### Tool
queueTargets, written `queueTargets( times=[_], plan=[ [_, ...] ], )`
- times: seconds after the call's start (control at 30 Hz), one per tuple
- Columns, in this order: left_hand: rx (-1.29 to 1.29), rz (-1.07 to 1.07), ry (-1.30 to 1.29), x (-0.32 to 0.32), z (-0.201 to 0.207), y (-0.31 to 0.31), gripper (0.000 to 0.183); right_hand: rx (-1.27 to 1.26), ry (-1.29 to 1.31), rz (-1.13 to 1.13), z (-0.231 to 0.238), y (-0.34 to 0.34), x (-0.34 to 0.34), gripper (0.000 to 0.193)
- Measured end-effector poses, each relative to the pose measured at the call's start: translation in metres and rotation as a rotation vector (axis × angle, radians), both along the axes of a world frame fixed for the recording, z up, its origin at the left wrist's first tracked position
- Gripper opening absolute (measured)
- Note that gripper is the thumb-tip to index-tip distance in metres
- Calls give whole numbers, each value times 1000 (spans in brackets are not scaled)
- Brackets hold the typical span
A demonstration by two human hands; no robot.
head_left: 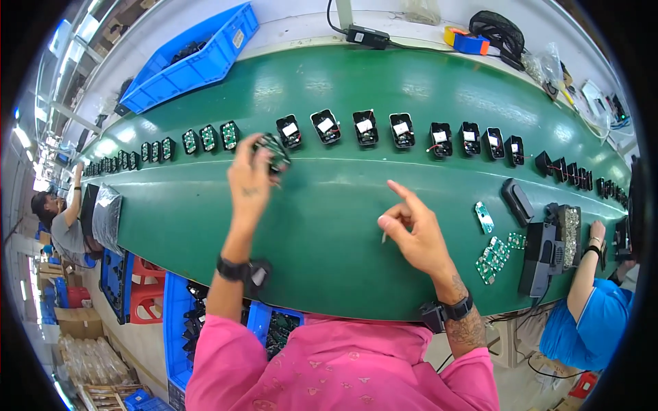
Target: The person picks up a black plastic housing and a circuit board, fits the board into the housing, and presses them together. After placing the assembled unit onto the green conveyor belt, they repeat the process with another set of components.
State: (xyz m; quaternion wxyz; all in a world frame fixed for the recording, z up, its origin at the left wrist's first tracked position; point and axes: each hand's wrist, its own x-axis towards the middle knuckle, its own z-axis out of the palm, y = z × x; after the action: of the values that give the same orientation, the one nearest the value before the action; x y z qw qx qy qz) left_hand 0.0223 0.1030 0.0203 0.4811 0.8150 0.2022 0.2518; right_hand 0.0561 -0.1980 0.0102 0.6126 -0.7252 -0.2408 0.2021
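My left hand (248,181) grips a black housing with a green circuit board (273,152), raised just left of the row of units and slightly blurred. Over the middle of the green table (329,226), my right hand (415,236) has its index finger stretched out and its other fingers loosely curled. A thin pale sliver shows by its thumb, too small to name. Beyond my hands stand open black housings (366,129) with white labels and thin wires. Left of them, similar housings (208,138) show green circuit boards. The row runs along the table both ways.
A blue crate (192,58) with dark parts stands at the back left. On the right lie loose circuit boards (493,260), a black case (517,202) and a grey-black device (540,257). Co-workers sit at both ends, one in a blue shirt (589,325). Blue bins (179,329) sit below the edge.
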Motion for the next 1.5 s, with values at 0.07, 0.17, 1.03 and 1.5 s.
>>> queueTargets(
  times=[0.07, 0.17, 1.03, 1.5],
  plan=[
    [157, 112, 45, 11, -20, 69, 27, 3, 26, -40, -1, 2, 2, 53],
    [270, 174, 80, 46, -35, 102, 20, -4, -3, -45, 2, -7, 4, 41],
    [15, -396, -139, 8, -16, -28, 50, -644, -445, -413, 12, -116, 26, 12],
    [-60, -651, -102, -21, -22, -113, 16, 54, -181, -9, 34, -11, -18, 9]
  ],
)
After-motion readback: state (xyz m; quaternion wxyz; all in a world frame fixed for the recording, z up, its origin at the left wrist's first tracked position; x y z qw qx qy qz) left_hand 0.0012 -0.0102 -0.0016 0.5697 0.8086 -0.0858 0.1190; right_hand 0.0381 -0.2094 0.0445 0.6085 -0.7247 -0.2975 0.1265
